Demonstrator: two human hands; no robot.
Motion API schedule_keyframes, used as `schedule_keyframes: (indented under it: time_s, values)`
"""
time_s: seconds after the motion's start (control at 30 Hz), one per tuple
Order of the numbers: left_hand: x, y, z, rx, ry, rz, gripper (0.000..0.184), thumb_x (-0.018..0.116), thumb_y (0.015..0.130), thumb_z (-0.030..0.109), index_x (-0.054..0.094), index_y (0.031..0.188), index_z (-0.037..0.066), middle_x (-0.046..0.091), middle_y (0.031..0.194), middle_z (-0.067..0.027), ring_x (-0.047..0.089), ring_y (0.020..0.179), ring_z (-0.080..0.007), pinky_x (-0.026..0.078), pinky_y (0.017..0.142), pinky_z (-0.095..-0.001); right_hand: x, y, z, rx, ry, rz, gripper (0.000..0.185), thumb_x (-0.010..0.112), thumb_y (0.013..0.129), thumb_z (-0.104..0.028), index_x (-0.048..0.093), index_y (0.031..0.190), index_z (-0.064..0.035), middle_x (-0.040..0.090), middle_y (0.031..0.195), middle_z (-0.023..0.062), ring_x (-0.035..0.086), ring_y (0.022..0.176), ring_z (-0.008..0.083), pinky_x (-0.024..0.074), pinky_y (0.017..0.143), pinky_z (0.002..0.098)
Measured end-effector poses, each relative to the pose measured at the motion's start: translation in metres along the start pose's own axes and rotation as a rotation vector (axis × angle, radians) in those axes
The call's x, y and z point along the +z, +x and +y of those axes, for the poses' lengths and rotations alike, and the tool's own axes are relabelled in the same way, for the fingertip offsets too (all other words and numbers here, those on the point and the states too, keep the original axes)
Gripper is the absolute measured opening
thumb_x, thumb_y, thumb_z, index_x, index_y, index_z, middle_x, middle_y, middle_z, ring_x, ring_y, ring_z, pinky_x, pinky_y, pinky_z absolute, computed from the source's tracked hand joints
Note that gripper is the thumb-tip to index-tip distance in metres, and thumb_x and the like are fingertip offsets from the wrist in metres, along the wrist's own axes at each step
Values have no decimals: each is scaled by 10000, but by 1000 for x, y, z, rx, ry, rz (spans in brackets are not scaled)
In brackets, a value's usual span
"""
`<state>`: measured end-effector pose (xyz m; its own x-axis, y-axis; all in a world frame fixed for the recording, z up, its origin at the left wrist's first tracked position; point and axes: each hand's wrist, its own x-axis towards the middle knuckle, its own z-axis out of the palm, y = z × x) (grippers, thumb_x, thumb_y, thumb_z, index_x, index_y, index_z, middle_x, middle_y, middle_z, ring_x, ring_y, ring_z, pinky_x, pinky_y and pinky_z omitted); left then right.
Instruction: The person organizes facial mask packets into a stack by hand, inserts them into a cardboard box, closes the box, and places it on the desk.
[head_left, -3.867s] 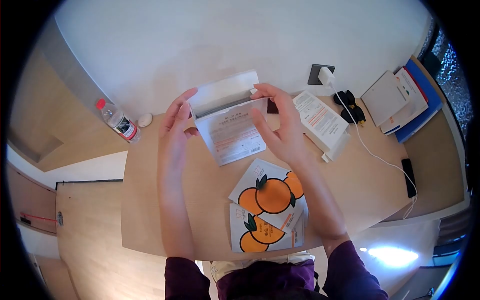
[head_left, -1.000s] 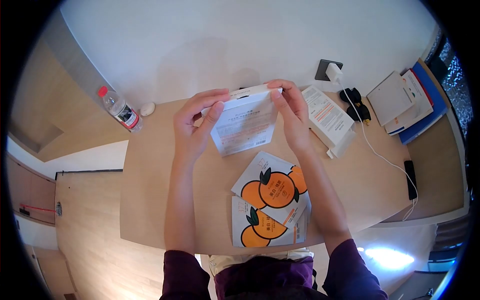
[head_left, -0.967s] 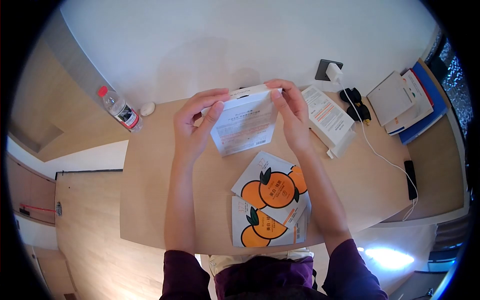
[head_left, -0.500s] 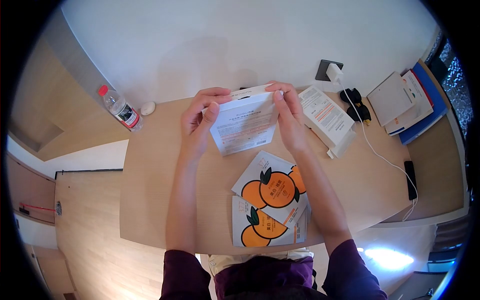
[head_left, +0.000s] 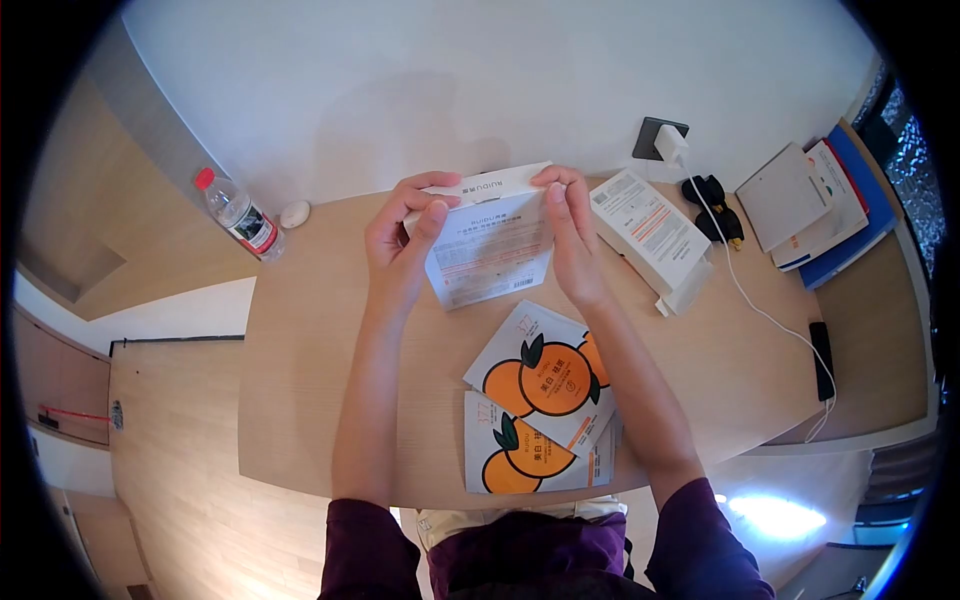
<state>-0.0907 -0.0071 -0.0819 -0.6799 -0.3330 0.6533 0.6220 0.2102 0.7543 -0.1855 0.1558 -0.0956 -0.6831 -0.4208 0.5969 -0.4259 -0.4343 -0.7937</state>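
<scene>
A white carton (head_left: pixel 490 255) with grey and orange print is held above the table by both my hands, its top end tipped into view. My left hand (head_left: pixel 408 225) grips the upper left corner, thumb on the printed face and fingers over the top. At the upper right corner, my right hand (head_left: pixel 573 230) grips it the same way. Below the carton lie overlapping white sachets with orange fruit pictures, an upper sachet (head_left: pixel 555 375) partly covering a lower sachet (head_left: pixel 510 465). Right of my right hand lies a second white carton (head_left: pixel 655 235), its near-end flap open.
A red-capped water bottle (head_left: pixel 240 215) and a round white object (head_left: pixel 295 214) are at the back left. Sunglasses (head_left: pixel 712 210), a charger (head_left: pixel 670 145) with its white cable (head_left: pixel 752 305), and books (head_left: pixel 835 215) are at the right. The wall (head_left: pixel 480 90) rises behind the table.
The carton's top end has tilted further into view and its lettering shows more clearly. The dark gap seen along its top edge no longer shows. The sachets have stayed put.
</scene>
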Motion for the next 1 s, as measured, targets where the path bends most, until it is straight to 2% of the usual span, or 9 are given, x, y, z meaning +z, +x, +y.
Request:
schedule_keyframes:
  time_s: [0.33, 0.43, 0.53, 0.63, 1.0]
  values:
    - [2, -1, -1, 24, -6, 10, 213, 640, 917, 216, 628, 836, 19, 619, 1123, -120, 574, 941, -121, 468, 777, -249, -1, 0, 4, -39, 12, -5, 202, 364, 1041, -263, 485, 1084, -107, 448, 970, -29, 381, 884, 49, 341, 816, 199]
    - [1, -2, 0, -4, -60, 2, 146, 670, 889, 161, 635, 851, 25, 616, 1132, -123, 579, 964, -131, 478, 801, -264, -1, 0, 5, -40, 19, -7, 197, 371, 1038, -254, 483, 1090, -101, 440, 954, -31, 373, 857, 45, 337, 796, 192]
    - [1, -1, -3, 55, 18, 4, 88, 708, 837, 70, 640, 878, 34, 605, 1156, -126, 583, 998, -147, 491, 825, -280, -3, -1, 7, -32, 23, -18, 194, 376, 1037, -249, 481, 1095, -96, 433, 941, -33, 365, 836, 42, 333, 780, 188]
    - [2, -3, -2, 13, -43, -5, 147, 727, 790, -1, 642, 902, 42, 594, 1180, -128, 582, 1029, -161, 503, 834, -288, -3, 0, 7, -56, 13, -19, 193, 379, 1036, -249, 480, 1098, -96, 435, 943, -32, 365, 833, 42, 334, 777, 188]
    - [2, -3, -3, 14, -62, -7, 184, 732, 771, -25, 637, 913, 45, 581, 1205, -131, 578, 1050, -176, 512, 838, -302, -1, 0, 9, -90, 26, -16, 194, 383, 1036, -252, 476, 1114, -100, 457, 977, -20, 390, 878, 50, 347, 802, 196]
